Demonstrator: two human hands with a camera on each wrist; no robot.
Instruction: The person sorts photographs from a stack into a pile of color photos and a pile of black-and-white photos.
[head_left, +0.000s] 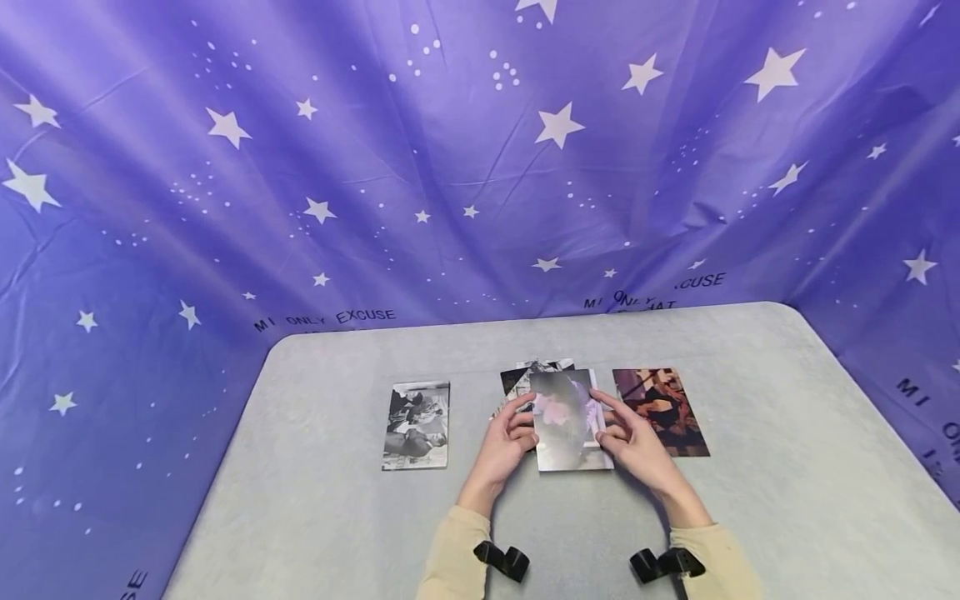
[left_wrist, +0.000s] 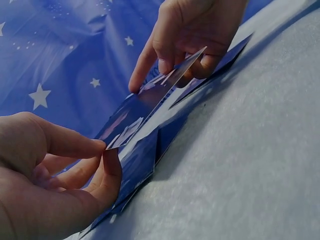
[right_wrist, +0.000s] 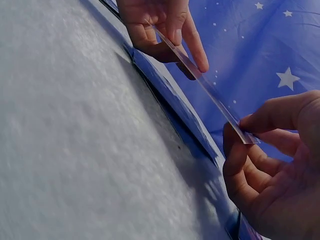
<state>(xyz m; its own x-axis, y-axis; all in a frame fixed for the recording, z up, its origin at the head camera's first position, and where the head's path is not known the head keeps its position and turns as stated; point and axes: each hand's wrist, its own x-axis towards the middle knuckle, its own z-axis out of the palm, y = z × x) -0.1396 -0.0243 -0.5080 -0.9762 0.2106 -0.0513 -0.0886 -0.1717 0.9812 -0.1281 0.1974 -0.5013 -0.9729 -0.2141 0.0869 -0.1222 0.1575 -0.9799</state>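
Both hands hold a glossy photo card (head_left: 570,425) above the table, one at each side edge. My left hand (head_left: 506,450) pinches its left edge between thumb and fingers, and my right hand (head_left: 637,442) pinches the right edge. Light glares off the card's face, which shows pale pink and purple patches. Seen from the left wrist, the card (left_wrist: 145,105) is tilted. Beneath it lie black-and-white prints (head_left: 517,379), mostly hidden by the card and hands. Just beyond the right hand, a dark reddish-brown print (head_left: 663,412) lies on the table.
A black-and-white photo print (head_left: 416,425) lies to the left on the grey table (head_left: 315,517). A purple curtain with white stars (head_left: 450,167) hangs behind and at both sides. Black camera mounts (head_left: 506,560) sit at the wrists.
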